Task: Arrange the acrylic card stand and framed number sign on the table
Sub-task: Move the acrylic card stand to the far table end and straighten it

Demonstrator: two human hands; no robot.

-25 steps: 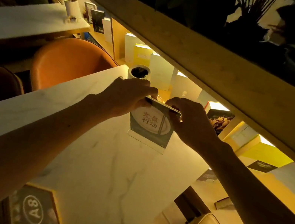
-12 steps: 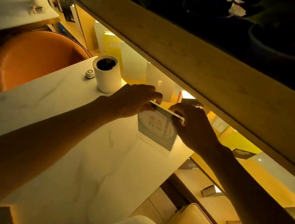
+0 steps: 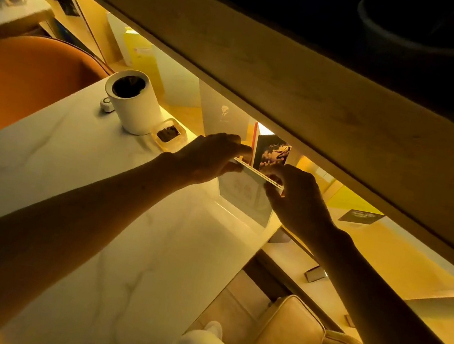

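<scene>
Table (image 3: 123,244) runs under both forearms, far right corner just below the hands; acrylic card stand (image 3: 241,195) now sits close to that corner, further out than a second ago, when it stood nearer mid-table; white cup (image 3: 132,102) and small dish (image 3: 168,134) just left of left hand (image 3: 210,157); left hand and right hand (image 3: 296,197) both pinch the stand's top edge, fingers curled shut on it; base looks down on the surface, can't confirm; stand placement likely nearly done; framed number sign out of view, not yet handled.
</scene>
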